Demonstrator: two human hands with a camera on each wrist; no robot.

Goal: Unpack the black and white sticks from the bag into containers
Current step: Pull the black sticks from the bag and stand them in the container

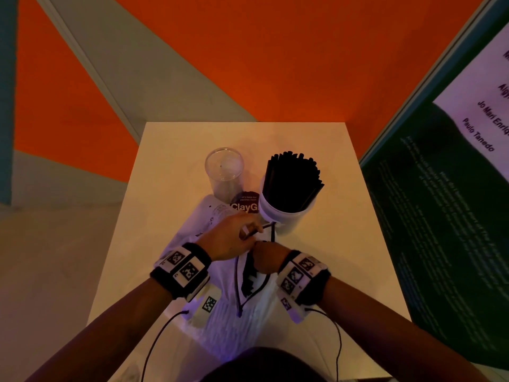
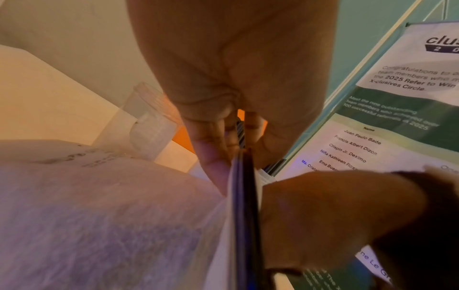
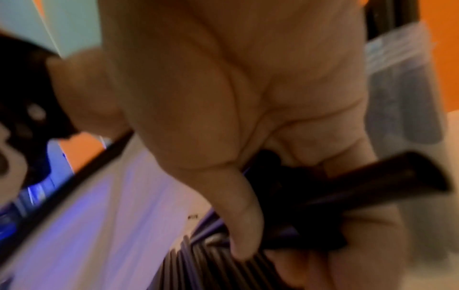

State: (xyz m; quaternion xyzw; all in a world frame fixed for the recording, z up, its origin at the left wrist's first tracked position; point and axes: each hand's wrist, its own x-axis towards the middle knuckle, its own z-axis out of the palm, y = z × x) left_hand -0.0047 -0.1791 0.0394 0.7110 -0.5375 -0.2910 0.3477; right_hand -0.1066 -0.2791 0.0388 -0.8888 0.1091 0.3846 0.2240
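**Both hands at the mouth of the stick bag**

Nearest, the white bag (image 1: 220, 312) lies on the table (image 1: 344, 244), its near end cut off by the person's head and by the wrist cameras. Its dark-edged mouth gapes between the two hands, and a black zigzag of stick ends shows inside; white sticks cannot be made out in any view.

The right hand (image 1: 265, 257) sits at the mouth with its fingers hidden in the head view. The blurred right wrist view shows its grip curled round a bunch of black sticks (image 3: 310, 206); how many is unclear.

The left hand (image 1: 231, 238) reaches just past it, its grip narrow, pinching the bag's dark rim together with something thin and dark; whether that is a stick or a cord is hard to tell.

Beyond the hands, a white cup (image 1: 286, 213) stands upright, packed with upright black sticks fanning above its rim. To its left a clear container (image 1: 224, 172) stands, seemingly with nothing in it. A dark round label (image 1: 246, 203) reading "ClayG" lies between them, partly hidden
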